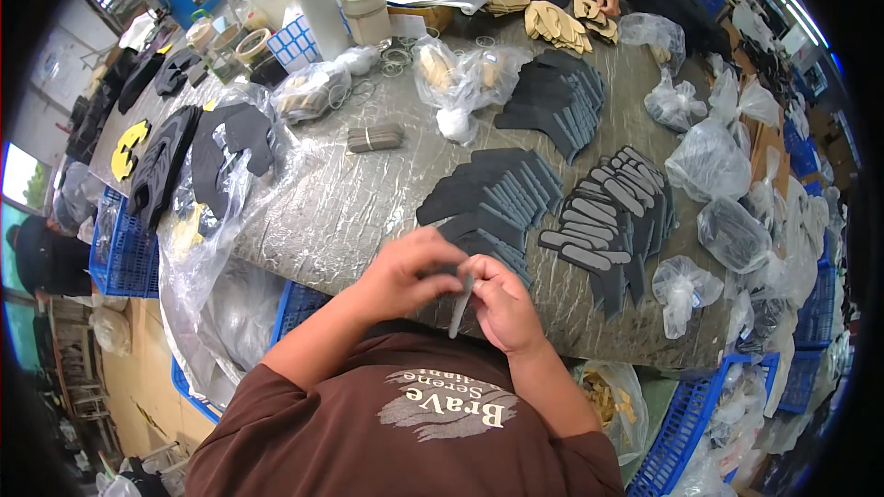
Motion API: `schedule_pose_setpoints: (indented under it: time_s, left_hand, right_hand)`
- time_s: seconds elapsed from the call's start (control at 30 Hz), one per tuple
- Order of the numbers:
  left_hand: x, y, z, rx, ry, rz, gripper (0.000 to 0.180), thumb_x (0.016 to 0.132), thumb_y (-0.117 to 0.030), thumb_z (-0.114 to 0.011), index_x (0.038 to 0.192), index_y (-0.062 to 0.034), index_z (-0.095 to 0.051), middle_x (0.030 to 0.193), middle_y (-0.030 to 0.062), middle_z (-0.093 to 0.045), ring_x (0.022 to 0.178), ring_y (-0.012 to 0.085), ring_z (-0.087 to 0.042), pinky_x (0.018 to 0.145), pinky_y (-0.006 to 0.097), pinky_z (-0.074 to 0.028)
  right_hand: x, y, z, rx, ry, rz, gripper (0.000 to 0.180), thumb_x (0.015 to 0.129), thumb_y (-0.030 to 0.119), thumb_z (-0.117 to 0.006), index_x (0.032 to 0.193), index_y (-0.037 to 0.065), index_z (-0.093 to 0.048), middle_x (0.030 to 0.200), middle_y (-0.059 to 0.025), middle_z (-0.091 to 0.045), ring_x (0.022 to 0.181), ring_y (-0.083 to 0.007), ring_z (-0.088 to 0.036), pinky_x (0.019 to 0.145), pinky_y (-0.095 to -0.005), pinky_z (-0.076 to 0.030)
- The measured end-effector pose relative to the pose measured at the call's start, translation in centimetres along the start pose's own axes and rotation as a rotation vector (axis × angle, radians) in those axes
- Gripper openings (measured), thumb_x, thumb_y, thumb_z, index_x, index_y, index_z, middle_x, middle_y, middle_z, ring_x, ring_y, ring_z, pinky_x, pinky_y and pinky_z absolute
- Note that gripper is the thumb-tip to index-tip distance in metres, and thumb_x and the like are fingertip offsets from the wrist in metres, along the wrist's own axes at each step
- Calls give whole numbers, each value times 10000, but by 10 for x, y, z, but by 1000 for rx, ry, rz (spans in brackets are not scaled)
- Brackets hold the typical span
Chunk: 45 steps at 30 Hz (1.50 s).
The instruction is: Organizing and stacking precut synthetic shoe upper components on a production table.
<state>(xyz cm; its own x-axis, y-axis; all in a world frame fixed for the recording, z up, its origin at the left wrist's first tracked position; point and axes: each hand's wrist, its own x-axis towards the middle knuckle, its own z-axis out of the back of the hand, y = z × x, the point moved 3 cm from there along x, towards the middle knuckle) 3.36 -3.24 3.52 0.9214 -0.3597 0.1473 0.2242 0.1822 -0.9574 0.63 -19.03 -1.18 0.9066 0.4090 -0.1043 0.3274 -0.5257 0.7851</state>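
Two bare hands meet in front of the brown shirt (350, 423), by the near edge of the bench (313, 221). Between them is one narrow grey strip (457, 315), its lower end hanging free. The right hand (506, 311) pinches it between thumb and fingers; the left hand (414, 269) is curled at its upper end, too blurred to tell whether it grips. The strip looks light, thin and bendy, probably not fragile or very slippery, so a fingertip pinch near one end should suit it, with little squeeze. Beyond lie fanned dark pieces (497, 193) and, to the right, similar grey strips (594, 221) on more dark pieces.
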Motion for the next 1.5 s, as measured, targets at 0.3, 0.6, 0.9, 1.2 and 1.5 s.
schedule_pose_setpoints:
  time_s: [0.3, 0.6, 0.9, 1.2, 1.5]
  left_hand:
    - [-21, 26, 18, -137, -265, 364, 77, 806, -19, -658, 820, -26, -582, 718, 27, -580, 560, 102, -554, 478, 238, -436]
    - [-42, 53, 18, -227, -237, 655, 63, 830, -61, -651, 863, -16, -623, 629, -1, -579, 501, 58, -538, 449, 197, -423]
    - [-22, 36, -14, 71, -56, 578, 74, 824, -74, -647, 829, 0, -640, 629, 18, -602, 539, 75, -580, 481, 230, -444]
    - [-20, 42, -16, 190, -26, 578, 94, 808, -83, -652, 801, 10, -646, 626, 41, -616, 537, 91, -591, 502, 245, -466]
    - [-20, 39, -16, 308, -36, 461, 95, 789, -82, -660, 811, 11, -657, 623, 76, -620, 548, 121, -599, 511, 267, -467]
  right_hand:
    - [0, 48, 60, 129, -262, 437, 130, 846, -63, -411, 787, 48, -442, 883, -96, -537, 747, -206, -583, 715, -362, -502]
    - [-34, 11, 27, -1678, -103, 610, 192, 695, 17, -700, 879, 22, -645, 894, -93, -590, 741, -269, -604, 621, -361, -504]
    - [-34, 13, 27, -1611, -119, 627, 132, 709, 23, -682, 814, 15, -602, 845, -72, -545, 684, -239, -566, 572, -347, -486]
    - [-34, 11, 29, -1645, -92, 672, 101, 722, 31, -666, 795, -10, -609, 906, -74, -599, 675, -219, -560, 561, -335, -487]
    - [-33, 12, 26, -1688, -49, 629, 103, 702, 4, -676, 792, -10, -628, 953, -71, -643, 663, -220, -566, 585, -325, -486]
